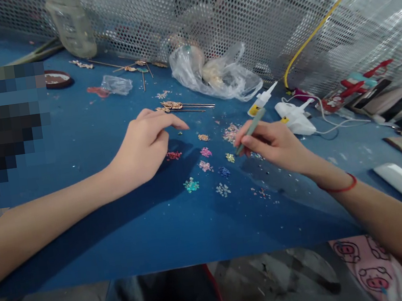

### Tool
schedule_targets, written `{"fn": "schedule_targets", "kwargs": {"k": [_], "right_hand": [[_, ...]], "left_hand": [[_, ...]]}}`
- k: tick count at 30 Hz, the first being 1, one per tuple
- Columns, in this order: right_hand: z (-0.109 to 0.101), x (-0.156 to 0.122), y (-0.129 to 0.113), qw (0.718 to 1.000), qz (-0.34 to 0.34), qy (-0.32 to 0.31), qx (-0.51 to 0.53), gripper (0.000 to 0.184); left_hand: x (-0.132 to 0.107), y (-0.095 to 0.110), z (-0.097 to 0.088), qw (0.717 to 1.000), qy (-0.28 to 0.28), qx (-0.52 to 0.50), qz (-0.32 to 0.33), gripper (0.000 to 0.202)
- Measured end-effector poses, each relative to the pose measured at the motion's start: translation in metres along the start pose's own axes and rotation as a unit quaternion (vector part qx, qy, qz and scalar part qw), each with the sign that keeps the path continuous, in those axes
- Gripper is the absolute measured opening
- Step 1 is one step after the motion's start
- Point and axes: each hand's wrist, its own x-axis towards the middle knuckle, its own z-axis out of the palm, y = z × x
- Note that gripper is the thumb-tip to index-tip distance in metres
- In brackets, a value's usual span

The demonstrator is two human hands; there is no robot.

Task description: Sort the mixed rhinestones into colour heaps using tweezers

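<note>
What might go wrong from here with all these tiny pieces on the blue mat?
The left hand hangs close to the small red pieces, so a slight brush might scatter them into nearby piles. The green stick in the right hand sits near the white glue bottle; a bump might tip it toward the pink pieces.

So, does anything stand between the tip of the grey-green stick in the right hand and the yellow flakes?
Nothing visible does: only blue surface separates the grey-green stick from the yellow flakes, left of the right hand.
</note>
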Motion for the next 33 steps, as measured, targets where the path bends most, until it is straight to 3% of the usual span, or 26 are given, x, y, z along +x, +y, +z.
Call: {"fn": "schedule_targets", "kwargs": {"k": [5, 11, 17, 24, 33], "right_hand": [[0.001, -0.062, -0.019, 0.997, 0.006, 0.059, -0.048, 0.032], [0.009, -0.1, -0.005, 0.99, -0.033, 0.104, -0.091, 0.03], [0.013, -0.105, 0.008, 0.991, -0.093, 0.064, -0.066, 0.022], [0.016, -0.103, 0.007, 0.989, -0.131, 0.049, -0.039, 0.016], [0.013, -0.101, 0.006, 0.991, -0.116, 0.041, -0.042, 0.02]], "left_hand": [[-0.003, 0.005, -0.003, 0.999, -0.02, 0.017, 0.024, 0.047], [-0.004, 0.001, 0.002, 0.988, -0.022, 0.061, 0.143, 0.051], [-0.006, -0.001, 0.002, 0.969, -0.021, 0.086, 0.231, 0.051], [-0.006, -0.001, 0.003, 0.967, -0.024, 0.089, 0.238, 0.051], [-0.006, -0.002, 0.006, 0.966, -0.021, 0.087, 0.242, 0.049]]}}
